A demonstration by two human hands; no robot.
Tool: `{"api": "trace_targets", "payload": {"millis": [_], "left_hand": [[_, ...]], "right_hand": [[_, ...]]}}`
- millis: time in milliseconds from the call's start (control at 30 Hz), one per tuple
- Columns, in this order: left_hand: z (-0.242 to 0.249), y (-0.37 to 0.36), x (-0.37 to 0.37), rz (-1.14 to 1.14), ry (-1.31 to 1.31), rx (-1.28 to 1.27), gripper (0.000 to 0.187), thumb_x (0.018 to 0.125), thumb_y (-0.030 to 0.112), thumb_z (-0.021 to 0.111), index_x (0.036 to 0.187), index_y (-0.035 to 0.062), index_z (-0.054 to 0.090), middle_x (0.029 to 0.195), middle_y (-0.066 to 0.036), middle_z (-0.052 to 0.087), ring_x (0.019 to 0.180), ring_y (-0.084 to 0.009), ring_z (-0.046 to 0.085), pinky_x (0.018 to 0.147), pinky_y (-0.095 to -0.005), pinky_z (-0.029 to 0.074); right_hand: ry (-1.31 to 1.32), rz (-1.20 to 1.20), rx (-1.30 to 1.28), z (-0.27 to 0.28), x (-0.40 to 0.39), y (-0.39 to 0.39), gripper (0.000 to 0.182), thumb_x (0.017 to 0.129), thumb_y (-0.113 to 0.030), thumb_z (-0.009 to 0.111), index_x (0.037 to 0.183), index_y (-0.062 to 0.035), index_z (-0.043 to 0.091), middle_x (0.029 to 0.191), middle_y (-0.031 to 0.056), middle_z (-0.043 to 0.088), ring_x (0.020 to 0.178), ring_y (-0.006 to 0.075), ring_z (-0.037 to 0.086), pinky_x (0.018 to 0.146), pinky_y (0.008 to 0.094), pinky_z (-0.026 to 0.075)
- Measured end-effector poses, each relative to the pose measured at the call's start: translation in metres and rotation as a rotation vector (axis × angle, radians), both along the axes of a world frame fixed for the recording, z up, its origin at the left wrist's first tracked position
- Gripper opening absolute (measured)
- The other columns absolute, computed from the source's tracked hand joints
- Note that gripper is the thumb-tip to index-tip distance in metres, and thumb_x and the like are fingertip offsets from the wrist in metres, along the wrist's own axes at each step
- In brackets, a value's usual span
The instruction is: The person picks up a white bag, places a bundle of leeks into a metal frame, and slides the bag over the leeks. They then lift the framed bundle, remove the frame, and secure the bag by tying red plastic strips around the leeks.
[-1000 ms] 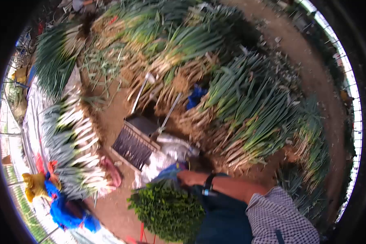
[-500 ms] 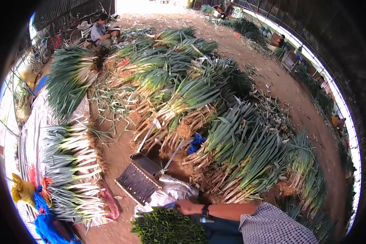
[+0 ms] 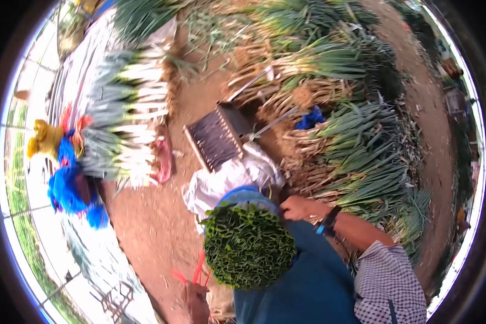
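A thick bundle of leeks or large green onions (image 3: pixel 248 245) stands on end in front of me, its cut green tops facing up. My left hand (image 3: pixel 196 302), at the lower edge left of the bundle, has its fingers closed on red string (image 3: pixel 198 270), whose strands stick up. My right hand (image 3: pixel 302 207) is just beyond the bundle's right side, fingers curled; whatever it grips is hidden. A blue rim (image 3: pixel 243 193) shows behind the bundle, and dark teal cloth (image 3: pixel 302 286) covers my lap beside it.
A frame with a dark slatted panel and metal legs (image 3: pixel 216 140) lies ahead by a crumpled white sack (image 3: pixel 210 189). Piled leeks (image 3: pixel 362 146) fill the right. Cleaned leeks (image 3: pixel 140 108) lie in a row at left, near blue netting (image 3: pixel 70 186) and a yellow bag (image 3: pixel 44 137).
My view has tilted down and turned. My left hand has come into view with red string. My right hand now sits beyond the bundle's right side, off the blue edge it was near.
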State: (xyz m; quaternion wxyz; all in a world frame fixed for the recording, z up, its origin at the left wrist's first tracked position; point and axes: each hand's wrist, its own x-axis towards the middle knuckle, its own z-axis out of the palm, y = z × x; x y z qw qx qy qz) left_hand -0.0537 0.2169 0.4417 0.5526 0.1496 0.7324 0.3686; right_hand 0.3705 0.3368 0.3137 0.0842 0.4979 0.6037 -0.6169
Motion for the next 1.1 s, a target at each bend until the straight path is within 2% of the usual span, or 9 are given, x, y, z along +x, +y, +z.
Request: {"api": "trace_targets", "payload": {"millis": [33, 167, 367, 400, 500, 633, 667, 933, 1100], "left_hand": [[0.004, -0.007, -0.003, -0.027, -0.006, -0.001, 0.042, 0.101, 0.033, 0.046, 0.067, 0.0084, 0.045, 0.056, -0.001, 0.038, 0.049, -0.0134, 0.035, 0.058, -0.0339, 0.046], [0.000, -0.030, -0.009, -0.140, 0.022, -0.026, 0.041, 0.101, 0.029, 0.043, 0.069, 0.0056, 0.049, 0.060, -0.002, 0.044, 0.053, -0.0126, 0.039, 0.058, -0.0319, 0.041], [0.009, -0.022, -0.004, -0.410, 0.183, -0.239, 0.032, 0.097, 0.022, 0.044, 0.077, 0.0009, 0.057, 0.067, -0.003, 0.048, 0.062, -0.0126, 0.044, 0.055, -0.0324, 0.035], [0.001, -0.033, -0.002, -0.308, 0.072, -0.091, 0.027, 0.097, 0.018, 0.046, 0.088, -0.0014, 0.062, 0.076, -0.008, 0.060, 0.068, -0.0191, 0.053, 0.058, -0.0336, 0.039], [0.000, -0.030, -0.002, -0.878, 0.590, 0.340, 0.023, 0.095, 0.011, 0.049, 0.105, -0.0029, 0.064, 0.097, -0.015, 0.067, 0.080, -0.0285, 0.060, 0.066, -0.0364, 0.046], [0.001, -0.058, -0.013, -0.806, 0.377, 0.095, 0.030, 0.098, 0.011, 0.046, 0.119, -0.0049, 0.059, 0.115, -0.018, 0.064, 0.088, -0.0278, 0.061, 0.076, -0.0352, 0.050], [0.002, -0.060, -0.009, -0.342, -0.024, -0.168, 0.032, 0.100, 0.019, 0.044, 0.115, -0.0036, 0.061, 0.101, -0.013, 0.066, 0.080, -0.0190, 0.058, 0.071, -0.0323, 0.048], [0.010, -0.030, -0.013, -0.368, -0.162, -0.186, 0.038, 0.099, 0.031, 0.043, 0.101, -0.0010, 0.064, 0.075, -0.008, 0.057, 0.069, -0.0181, 0.053, 0.063, -0.0322, 0.043], [0.004, -0.041, -0.015, -0.299, -0.197, -0.152, 0.040, 0.099, 0.033, 0.044, 0.101, -0.0008, 0.064, 0.074, -0.008, 0.056, 0.069, -0.0201, 0.053, 0.064, -0.0336, 0.043]], "right_hand": [[0.065, -0.164, -0.204, 0.028, 0.004, 0.019, 0.024, 0.079, -0.014, 0.056, 0.091, 0.0047, 0.065, 0.078, 0.0182, 0.067, 0.065, 0.0234, 0.066, 0.060, 0.0375, 0.051], [0.026, -0.451, 0.149, -0.013, 0.028, 0.077, 0.026, 0.085, -0.024, 0.061, 0.088, 0.0011, 0.068, 0.068, 0.0097, 0.066, 0.059, 0.0160, 0.063, 0.056, 0.0324, 0.050], [0.099, -0.132, 0.209, -0.082, -0.067, 0.136, 0.023, 0.076, -0.024, 0.066, 0.082, -0.0016, 0.070, 0.069, 0.0130, 0.066, 0.056, 0.0177, 0.058, 0.057, 0.0346, 0.047], [0.145, -0.059, 0.229, -0.099, -0.087, 0.133, 0.024, 0.075, -0.024, 0.067, 0.082, -0.0016, 0.070, 0.068, 0.0126, 0.066, 0.056, 0.0185, 0.058, 0.057, 0.0353, 0.046], [0.183, 0.112, 0.089, -0.138, -0.136, 0.130, 0.024, 0.075, -0.025, 0.066, 0.080, -0.0017, 0.070, 0.066, 0.0117, 0.064, 0.056, 0.0206, 0.058, 0.057, 0.0363, 0.046], [0.292, 0.348, -0.100, -0.144, -0.171, 0.111, 0.022, 0.074, -0.023, 0.065, 0.076, -0.0021, 0.069, 0.062, 0.0110, 0.062, 0.055, 0.0216, 0.057, 0.056, 0.0368, 0.045], [0.232, 0.405, -0.078, -0.127, -0.176, 0.115, 0.019, 0.076, -0.021, 0.063, 0.076, -0.0025, 0.068, 0.063, 0.0116, 0.062, 0.056, 0.0215, 0.057, 0.055, 0.0375, 0.045], [0.050, 0.836, 0.252, -0.108, -0.196, 0.103, 0.016, 0.073, -0.014, 0.062, 0.083, -0.0019, 0.062, 0.081, 0.0179, 0.066, 0.079, 0.0402, 0.064, 0.064, 0.0485, 0.049], [0.064, 0.700, 0.392, -0.098, -0.194, 0.088, 0.013, 0.072, -0.008, 0.060, 0.083, -0.0022, 0.056, 0.073, 0.0180, 0.062, 0.075, 0.0408, 0.062, 0.062, 0.0510, 0.046]]}}
